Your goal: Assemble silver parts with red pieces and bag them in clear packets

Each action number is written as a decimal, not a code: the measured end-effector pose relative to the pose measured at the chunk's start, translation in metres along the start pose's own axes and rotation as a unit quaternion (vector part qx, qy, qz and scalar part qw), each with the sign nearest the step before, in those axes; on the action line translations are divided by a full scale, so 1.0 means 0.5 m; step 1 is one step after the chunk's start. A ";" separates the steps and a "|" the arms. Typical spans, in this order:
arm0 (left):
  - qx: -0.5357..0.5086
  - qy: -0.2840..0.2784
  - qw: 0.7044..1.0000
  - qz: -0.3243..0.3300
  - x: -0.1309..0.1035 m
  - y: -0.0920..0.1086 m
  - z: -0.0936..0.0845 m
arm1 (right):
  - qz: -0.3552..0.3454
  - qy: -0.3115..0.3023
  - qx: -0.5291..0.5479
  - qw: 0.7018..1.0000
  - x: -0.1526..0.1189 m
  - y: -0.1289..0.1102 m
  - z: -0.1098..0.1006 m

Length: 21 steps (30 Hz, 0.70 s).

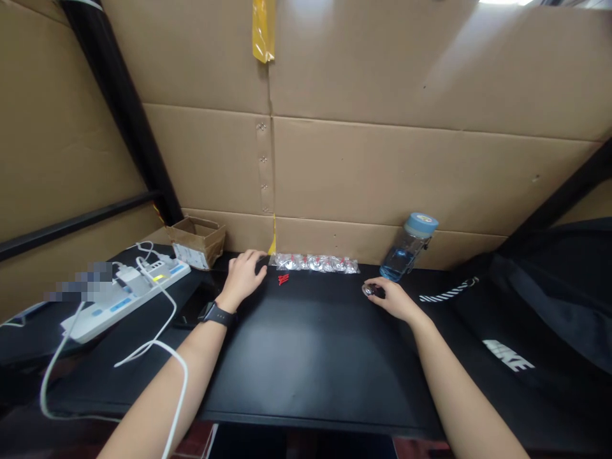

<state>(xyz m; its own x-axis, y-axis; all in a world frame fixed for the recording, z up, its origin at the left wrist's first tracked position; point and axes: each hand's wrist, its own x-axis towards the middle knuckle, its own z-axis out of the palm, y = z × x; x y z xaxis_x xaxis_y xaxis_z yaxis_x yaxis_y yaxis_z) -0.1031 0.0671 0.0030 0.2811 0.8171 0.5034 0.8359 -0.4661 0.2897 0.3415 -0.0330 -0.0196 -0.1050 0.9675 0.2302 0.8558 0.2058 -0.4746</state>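
On the left of the black table, my left hand [245, 275] reaches toward the back edge, fingers bent and a little apart, near a small dark object whose shape I cannot make out. To its right lie several small red pieces [284, 279]. A row of clear plastic packets [315, 262] with shiny and red contents runs along the cardboard wall. My right hand [388, 296] pinches a small round shiny object [368, 289] at the table surface, in front of a blue-lidded bottle [404, 250].
An open cardboard box [198, 242] and a white power strip [127, 306] with plugs and cables stand at the left. One white cable crosses over my left forearm. A black bag [530, 319] with a striped strap fills the right side. Cardboard walls [382, 172] rise behind the table.
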 end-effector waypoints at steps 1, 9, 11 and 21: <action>-0.015 -0.019 0.999 0.042 -0.003 0.014 0.005 | 0.001 -0.003 0.003 1.000 0.000 -0.004 -0.004; 0.072 -0.057 0.986 0.142 -0.036 0.090 0.062 | 0.015 -0.020 0.034 0.999 -0.006 -0.018 -0.002; 0.082 -0.043 0.986 0.140 -0.037 0.091 0.069 | 0.007 -0.012 0.030 0.999 -0.007 -0.026 0.007; 0.058 -0.026 0.991 0.117 -0.036 0.091 0.072 | -0.072 0.045 0.077 0.993 -0.008 -0.100 0.023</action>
<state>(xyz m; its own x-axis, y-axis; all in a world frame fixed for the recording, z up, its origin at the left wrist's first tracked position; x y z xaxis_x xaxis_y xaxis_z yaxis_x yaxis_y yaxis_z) -0.0533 0.0434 -0.0222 0.4951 0.7087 0.5026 0.7929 -0.6051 0.0723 0.2933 -0.0454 -0.0065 -0.1693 0.9107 0.3768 0.7466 0.3681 -0.5541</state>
